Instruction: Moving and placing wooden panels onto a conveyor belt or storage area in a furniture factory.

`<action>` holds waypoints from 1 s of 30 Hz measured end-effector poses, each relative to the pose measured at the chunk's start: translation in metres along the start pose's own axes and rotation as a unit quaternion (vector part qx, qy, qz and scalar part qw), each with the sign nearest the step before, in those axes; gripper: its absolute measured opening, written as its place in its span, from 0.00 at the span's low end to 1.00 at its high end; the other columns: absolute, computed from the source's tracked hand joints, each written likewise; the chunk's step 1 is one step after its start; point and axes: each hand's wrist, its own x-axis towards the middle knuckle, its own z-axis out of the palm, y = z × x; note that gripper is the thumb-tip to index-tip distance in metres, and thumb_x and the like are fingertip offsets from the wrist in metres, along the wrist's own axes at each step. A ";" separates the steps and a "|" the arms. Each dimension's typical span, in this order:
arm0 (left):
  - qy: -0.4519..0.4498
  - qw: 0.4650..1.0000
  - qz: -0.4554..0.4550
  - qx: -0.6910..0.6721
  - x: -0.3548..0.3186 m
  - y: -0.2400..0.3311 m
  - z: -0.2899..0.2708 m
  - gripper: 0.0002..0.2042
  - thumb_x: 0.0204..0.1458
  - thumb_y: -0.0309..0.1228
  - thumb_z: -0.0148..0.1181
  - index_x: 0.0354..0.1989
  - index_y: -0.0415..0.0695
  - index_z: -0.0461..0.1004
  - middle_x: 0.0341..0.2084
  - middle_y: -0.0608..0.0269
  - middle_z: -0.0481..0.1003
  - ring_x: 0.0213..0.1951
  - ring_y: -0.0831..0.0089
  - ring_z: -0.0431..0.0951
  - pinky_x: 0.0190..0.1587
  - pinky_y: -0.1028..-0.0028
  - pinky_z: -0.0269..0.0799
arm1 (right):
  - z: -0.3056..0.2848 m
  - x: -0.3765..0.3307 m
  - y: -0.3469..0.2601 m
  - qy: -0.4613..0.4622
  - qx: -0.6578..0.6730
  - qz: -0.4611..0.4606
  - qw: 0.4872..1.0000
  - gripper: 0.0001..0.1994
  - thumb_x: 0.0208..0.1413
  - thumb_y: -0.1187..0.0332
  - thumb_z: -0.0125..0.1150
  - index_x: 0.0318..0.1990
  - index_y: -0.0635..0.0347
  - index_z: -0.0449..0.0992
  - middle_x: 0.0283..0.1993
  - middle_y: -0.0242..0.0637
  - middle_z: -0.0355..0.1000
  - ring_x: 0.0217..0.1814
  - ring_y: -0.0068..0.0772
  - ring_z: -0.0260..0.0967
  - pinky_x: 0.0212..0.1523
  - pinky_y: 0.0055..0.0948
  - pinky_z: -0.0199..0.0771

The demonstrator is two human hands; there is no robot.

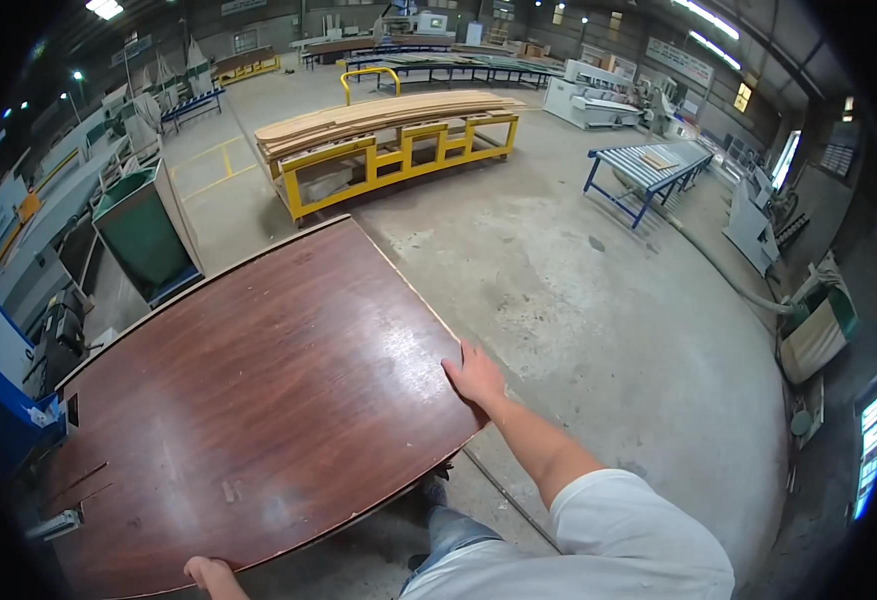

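A large reddish-brown wood-grain tabletop (258, 370) with chipped edges spreads out in front of me. At its right edge, near the close corner, my right hand (476, 378) is closed over the rim, its thumb on the top face; the undersides of its fingers are hidden. My left hand (210, 574) grips the near edge at the bottom of the view, fingers curled and partly cut off. A grey metal tool (56, 524) lies on the left end of the tabletop, close to some thin dark rods or marks.
Beyond the tabletop stands a yellow metal cart (398, 170) stacked with long wooden strips (388, 115). A blue-legged roller conveyor (648, 165) is at right. On the left are a green-sided bin (143, 235) and a blue container (13, 410). A hose (723, 275) runs along the concrete floor.
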 end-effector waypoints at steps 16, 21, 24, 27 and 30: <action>-0.070 0.997 0.035 0.015 -0.023 -0.003 -0.021 0.32 0.57 0.46 0.45 0.51 0.21 0.70 0.53 0.37 0.73 0.52 0.48 0.78 0.56 0.57 0.76 | -0.012 0.009 -0.015 -0.032 0.025 0.114 0.993 0.33 0.58 0.40 0.51 0.53 0.64 0.71 0.49 0.56 0.76 0.54 0.56 0.74 0.54 0.48 0.73; -0.073 0.997 0.030 -0.002 -0.029 -0.002 -0.019 0.32 0.56 0.46 0.45 0.50 0.21 0.70 0.53 0.38 0.74 0.51 0.49 0.78 0.55 0.56 0.77 | -0.013 0.010 -0.013 -0.023 0.036 0.115 0.992 0.33 0.58 0.40 0.51 0.52 0.66 0.70 0.48 0.57 0.76 0.53 0.57 0.74 0.54 0.48 0.73; -0.075 0.997 0.026 0.001 -0.034 -0.006 -0.013 0.32 0.56 0.46 0.46 0.50 0.21 0.70 0.52 0.39 0.74 0.50 0.49 0.79 0.54 0.55 0.77 | -0.017 0.012 -0.006 -0.018 0.036 0.125 0.991 0.33 0.58 0.40 0.52 0.52 0.66 0.70 0.48 0.58 0.76 0.53 0.57 0.74 0.54 0.49 0.73; -0.064 0.998 0.018 -0.002 -0.031 -0.005 -0.016 0.32 0.56 0.46 0.46 0.50 0.21 0.70 0.52 0.39 0.74 0.50 0.49 0.79 0.54 0.54 0.78 | -0.014 0.013 -0.009 -0.024 0.040 0.122 0.991 0.33 0.58 0.40 0.51 0.53 0.67 0.69 0.48 0.58 0.76 0.52 0.58 0.74 0.53 0.49 0.73; -0.079 0.997 0.002 -0.013 -0.022 -0.003 -0.027 0.31 0.56 0.46 0.46 0.50 0.23 0.71 0.50 0.41 0.76 0.49 0.50 0.80 0.52 0.54 0.78 | -0.001 0.013 -0.018 -0.001 0.036 0.126 0.991 0.31 0.58 0.41 0.52 0.51 0.65 0.71 0.48 0.59 0.76 0.54 0.58 0.73 0.54 0.50 0.72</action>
